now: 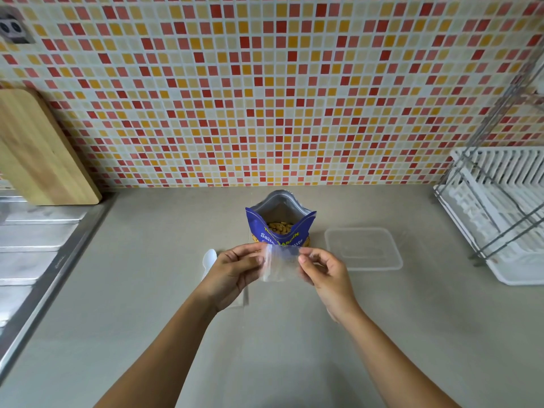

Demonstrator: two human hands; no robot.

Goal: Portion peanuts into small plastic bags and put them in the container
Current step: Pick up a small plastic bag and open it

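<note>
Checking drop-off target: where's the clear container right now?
Head view, right of centre: the clear container sits on the counter, right of the blue peanut bag, left of the white dish rack.

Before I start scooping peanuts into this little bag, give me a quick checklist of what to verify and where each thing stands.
1. Small plastic bag held by both hands, left hand and right hand: ok.
2. Mouth of the small bag opened: cannot tell, the clear film hides it.
3. Blue peanut bag upright and open, peanuts visible inside: ok.
4. White spoon on the counter beside the left hand, within reach: ok.
5. A hand free to take the spoon: not ok, both hold the bag.
6. Clear container to the right, lid off: ok.
</note>
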